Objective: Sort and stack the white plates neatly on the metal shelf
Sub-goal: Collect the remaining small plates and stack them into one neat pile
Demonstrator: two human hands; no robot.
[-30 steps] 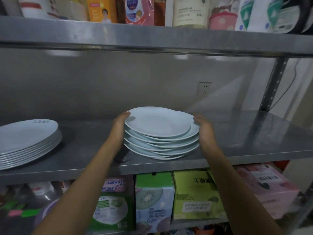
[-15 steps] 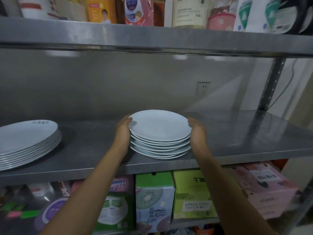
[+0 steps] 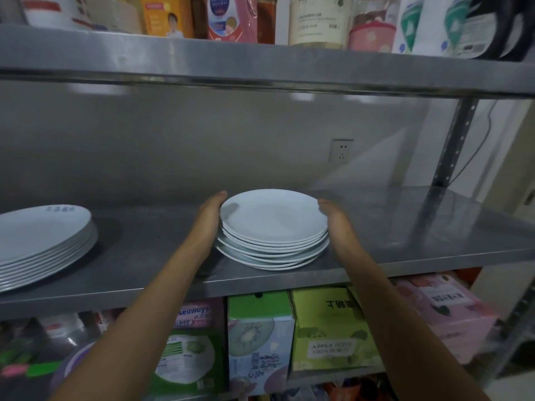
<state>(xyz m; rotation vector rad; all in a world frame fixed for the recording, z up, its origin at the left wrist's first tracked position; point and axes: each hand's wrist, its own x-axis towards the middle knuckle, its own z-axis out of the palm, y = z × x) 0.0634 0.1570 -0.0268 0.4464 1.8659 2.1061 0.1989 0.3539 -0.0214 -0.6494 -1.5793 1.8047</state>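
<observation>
A stack of several small white plates point(image 3: 272, 224) stands on the metal shelf point(image 3: 405, 227), near its front edge. My left hand point(image 3: 207, 221) presses flat against the stack's left side, fingers straight. My right hand point(image 3: 337, 224) presses against the right side the same way. The rims line up fairly evenly, with the lowest plates sticking out slightly to the left. A second stack of several larger white plates point(image 3: 40, 241) sits at the shelf's left end.
The upper shelf point(image 3: 260, 62) hangs low overhead with bottles and packages on it. A shelf post point(image 3: 451, 146) stands at the back right, with a wall socket point(image 3: 341, 150) behind. Cartons point(image 3: 327, 328) fill the shelf below.
The spread-out plates have been pushed together into a tighter stack between my two hands. My fingers have straightened along the stack's sides.
</observation>
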